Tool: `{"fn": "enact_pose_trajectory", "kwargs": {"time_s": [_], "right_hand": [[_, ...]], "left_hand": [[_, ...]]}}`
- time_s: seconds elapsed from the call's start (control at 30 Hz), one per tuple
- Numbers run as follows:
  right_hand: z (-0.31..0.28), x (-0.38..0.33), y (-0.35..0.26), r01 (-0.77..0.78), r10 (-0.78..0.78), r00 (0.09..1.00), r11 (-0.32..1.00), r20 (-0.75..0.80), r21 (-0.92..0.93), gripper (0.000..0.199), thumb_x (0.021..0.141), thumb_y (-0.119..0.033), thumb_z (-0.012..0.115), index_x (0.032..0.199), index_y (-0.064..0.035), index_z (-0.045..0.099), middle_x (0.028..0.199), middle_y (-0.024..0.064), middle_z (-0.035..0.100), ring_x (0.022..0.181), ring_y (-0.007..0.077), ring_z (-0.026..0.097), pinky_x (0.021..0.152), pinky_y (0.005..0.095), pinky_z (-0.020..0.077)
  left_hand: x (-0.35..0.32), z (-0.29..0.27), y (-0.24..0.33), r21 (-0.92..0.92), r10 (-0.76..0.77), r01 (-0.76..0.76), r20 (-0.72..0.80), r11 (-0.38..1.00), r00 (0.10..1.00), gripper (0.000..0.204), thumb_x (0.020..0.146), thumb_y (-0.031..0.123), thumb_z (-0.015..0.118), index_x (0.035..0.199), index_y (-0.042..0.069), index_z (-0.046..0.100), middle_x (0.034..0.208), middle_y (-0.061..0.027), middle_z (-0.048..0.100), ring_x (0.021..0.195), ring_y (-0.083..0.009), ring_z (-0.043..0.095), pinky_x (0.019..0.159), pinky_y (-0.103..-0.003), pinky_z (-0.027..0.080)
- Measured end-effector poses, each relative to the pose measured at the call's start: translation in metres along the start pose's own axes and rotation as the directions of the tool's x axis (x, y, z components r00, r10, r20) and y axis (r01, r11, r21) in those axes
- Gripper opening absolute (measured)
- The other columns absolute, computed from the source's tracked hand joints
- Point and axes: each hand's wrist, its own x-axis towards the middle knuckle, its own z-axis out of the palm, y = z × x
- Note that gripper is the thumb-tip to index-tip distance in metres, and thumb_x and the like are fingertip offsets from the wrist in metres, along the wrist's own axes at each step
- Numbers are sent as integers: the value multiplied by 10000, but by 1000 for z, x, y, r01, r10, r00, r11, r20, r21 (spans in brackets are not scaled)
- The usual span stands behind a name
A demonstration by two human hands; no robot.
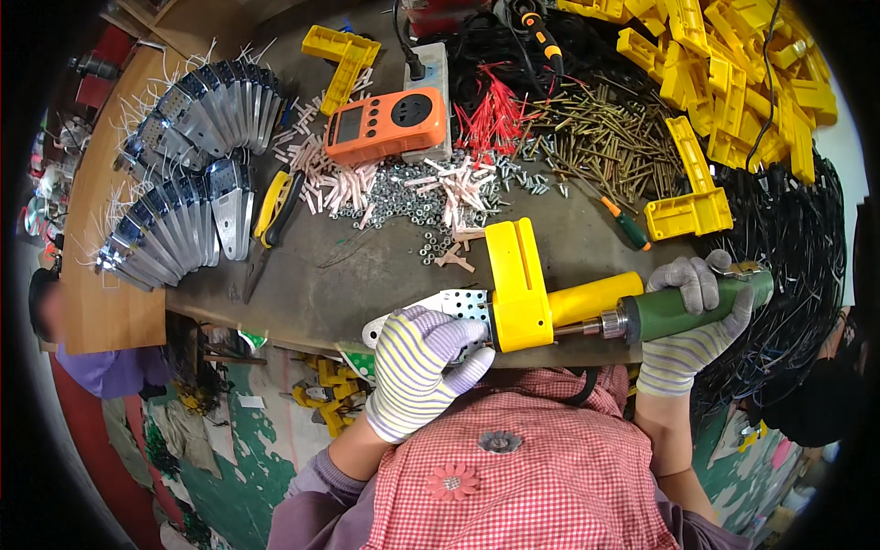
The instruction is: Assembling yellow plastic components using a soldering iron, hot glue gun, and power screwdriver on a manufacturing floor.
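My left hand (417, 371), in a striped glove, is closed on a perforated metal plate (466, 302) at the table's front edge. Joined to that plate is a yellow plastic housing (519, 275), whose tubular arm (591, 298) points right. A green power screwdriver (655, 316) lies level in my gloved right hand (692, 353), fingers wrapped round its body. Its bit (576, 328) points left and meets the housing's right side; whether it sits on a screw is hidden.
Long screws (610, 137), small nuts (403, 202) and pale pegs (321, 174) lie in heaps beyond my hands. An orange meter (390, 126) stands behind them. Metal blades (188, 215) fan out at left, beside pliers (278, 209). Yellow housings (724, 78) and black cables (793, 238) pile up at right.
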Motion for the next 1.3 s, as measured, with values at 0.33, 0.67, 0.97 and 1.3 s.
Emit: {"fn": "enact_pose_trajectory", "kwargs": {"time_s": [0.33, 0.67, 0.97, 1.3], "right_hand": [[-1, 1, -1, -30, 28, 997, 999, 70, 24, 377, 938, -362, 627, 1135, -42, 594, 648, -49, 369, 610, 98, 386, 909, 358, 458], [5, -1, 0, -17, 17, 1000, 1000, 2, 8, 317, 934, -357, 647, 1059, -74, 577, 652, -51, 394, 610, 99, 396, 876, 343, 448], [3, 0, 0, -32, 32, 999, 999, 26, 7, 317, 928, -358, 653, 1052, -75, 580, 651, -51, 399, 612, 97, 397, 883, 349, 445], [3, 5, -1, -25, 26, 999, 1000, -26, 17, 341, 925, -362, 654, 1080, -61, 615, 609, -63, 368, 560, 83, 372, 882, 330, 445]], "left_hand": [[4, -2, -4, 25, 132, -132, 3, 991, 991, 193, 761, 209, 785, 877, 72, 713, 772, -73, 689, 674, -264, 662, 625, -396, 510], [0, 2, -4, 33, 135, -134, -35, 990, 990, 231, 740, 220, 801, 902, 85, 705, 756, -64, 663, 653, -253, 632, 608, -396, 480], [-2, 0, -5, 38, 122, -121, -12, 992, 992, 253, 724, 212, 806, 915, 88, 697, 771, -56, 659, 673, -249, 636, 627, -398, 482], [9, 0, -9, 35, 196, -197, 25, 980, 980, 209, 730, 190, 766, 884, 73, 687, 759, -68, 653, 653, -256, 629, 584, -400, 479]]}}
